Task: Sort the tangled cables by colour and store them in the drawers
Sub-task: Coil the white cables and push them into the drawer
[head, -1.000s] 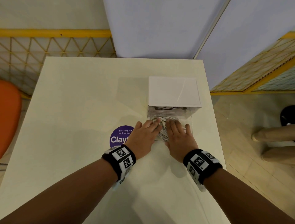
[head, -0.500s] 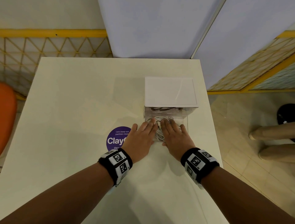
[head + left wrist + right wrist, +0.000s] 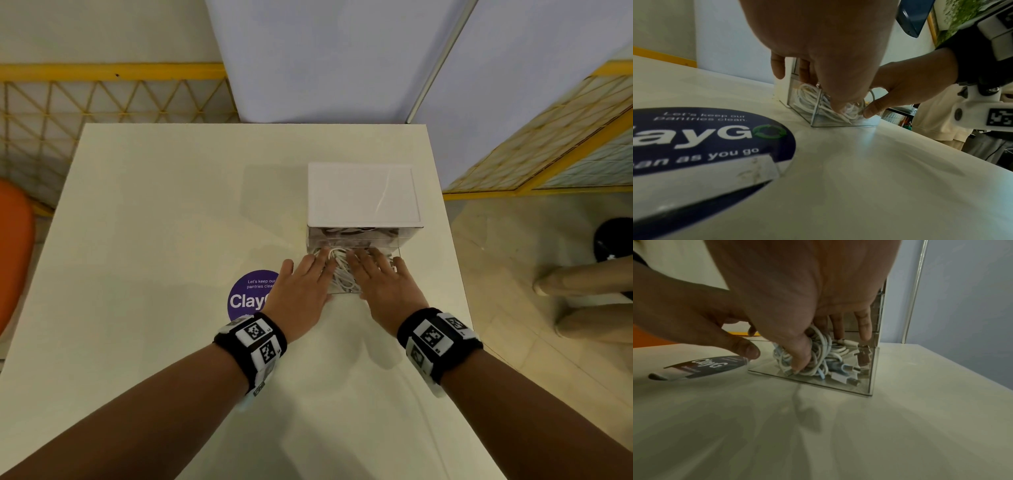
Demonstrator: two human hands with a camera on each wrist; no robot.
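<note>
A white-topped drawer unit stands on the table's right side. Its clear bottom drawer is pulled out toward me and holds a bundle of white cables. My left hand and right hand lie flat side by side on the bundle, fingers straight, pressing it down. In the right wrist view the thumb digs into the white cables inside the drawer. The left wrist view shows the cables behind the drawer's clear wall. The upper drawer is closed, with dark cables inside.
A round purple sticker lies on the white table just left of my left hand. The table's right edge runs close beside the unit. An orange chair stands at the far left; a person's legs are on the right.
Both hands have crept a little forward over the cables toward the unit, still flat. The drawer sticks out slightly less than before.
</note>
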